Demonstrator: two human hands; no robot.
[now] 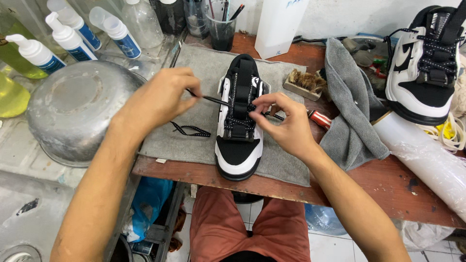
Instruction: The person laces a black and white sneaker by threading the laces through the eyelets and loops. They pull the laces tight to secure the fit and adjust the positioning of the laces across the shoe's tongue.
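Sneaker [239, 121] runs toe-toward-body between both hands | right hand [284, 121] nearer, pinching laces at tongue | left hand [160, 99] pulls black lace [208, 99] taut leftward

Two bare forearms, no sleeves, no watch, no rings on left hand [162, 94] or right hand [286, 123]. Rust-orange cloth shorts [242, 228] over thighs; dark garment edge at waist.

Black-and-white sneaker [239, 145] on grey towel [194, 140], left hand [158, 99] pinching black lace [213, 100], right hand [284, 123] at eyelets
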